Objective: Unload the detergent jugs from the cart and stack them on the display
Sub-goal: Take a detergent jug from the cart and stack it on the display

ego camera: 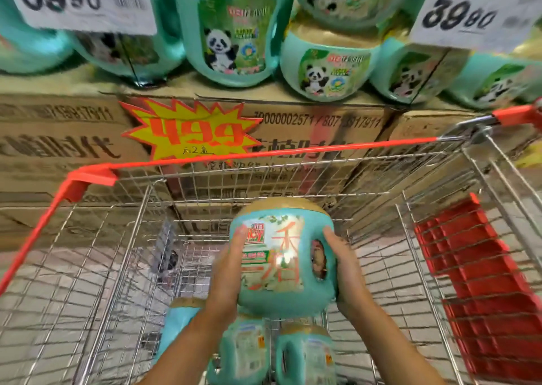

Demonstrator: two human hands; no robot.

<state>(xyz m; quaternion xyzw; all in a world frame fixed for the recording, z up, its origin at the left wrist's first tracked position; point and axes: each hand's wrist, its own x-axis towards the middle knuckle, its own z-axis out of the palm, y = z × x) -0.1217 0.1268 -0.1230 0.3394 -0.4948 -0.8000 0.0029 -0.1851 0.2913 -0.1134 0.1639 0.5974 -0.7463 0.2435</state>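
Observation:
I hold a teal detergent jug (281,264) with a beige cap upright above the cart, between both hands. My left hand (227,276) grips its left side, thumb on the front label. My right hand (344,270) grips the right side beside the handle hole. Below it, three more teal jugs (305,355) stand on the floor of the wire cart (123,238). The display holds several panda-labelled jugs (231,36), some stacked two high, on cardboard boxes (316,123) just beyond the cart.
The cart's red front rim (264,153) runs between me and the boxes. A red folding seat flap (481,282) hangs on the cart's right side. White price signs (82,0) hang over the display, and a yellow starburst tag (190,132) is stuck on the boxes.

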